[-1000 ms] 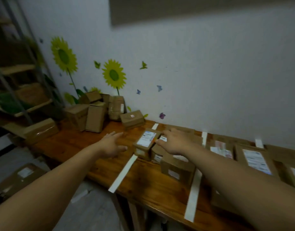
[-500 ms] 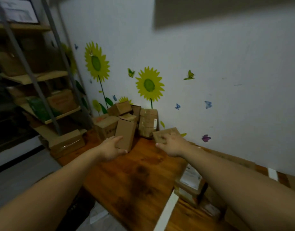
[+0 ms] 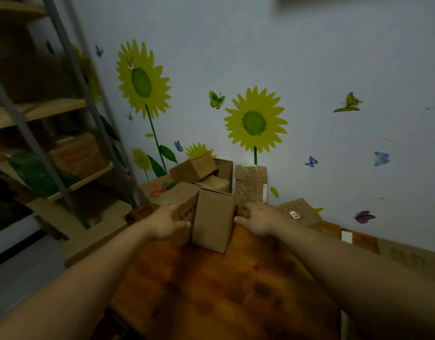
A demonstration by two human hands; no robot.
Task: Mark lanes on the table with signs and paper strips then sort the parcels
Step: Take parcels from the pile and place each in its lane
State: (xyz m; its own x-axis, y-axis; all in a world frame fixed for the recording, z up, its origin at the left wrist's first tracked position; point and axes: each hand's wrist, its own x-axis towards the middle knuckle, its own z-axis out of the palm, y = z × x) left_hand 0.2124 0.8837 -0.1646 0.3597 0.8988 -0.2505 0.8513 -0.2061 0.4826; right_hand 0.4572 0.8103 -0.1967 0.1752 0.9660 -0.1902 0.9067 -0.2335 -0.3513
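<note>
A pile of brown cardboard parcels stands at the table's [image 3: 211,290] left end against the wall. An upright plain parcel [image 3: 214,222] stands in front, between my two hands. My left hand [image 3: 167,223] lies with spread fingers on a lower printed parcel [image 3: 187,202] beside it, thumb at the seam between the two. My right hand [image 3: 254,219] touches the upright parcel's right edge with its thumb; its fingers curl behind it near a tall taped parcel [image 3: 250,185], their tips hidden. A flat parcel [image 3: 300,212] with a small label lies to the right.
A metal shelf rack [image 3: 64,133] with boxes stands left of the table. More parcels [image 3: 412,258] and a white paper strip end [image 3: 346,236] lie along the wall at the right. Sunflower and butterfly stickers cover the wall.
My view has swung left from the marked lanes to the parcel pile. Both hands have moved forward; the right hand has left the flat parcel and gone to the upright one.
</note>
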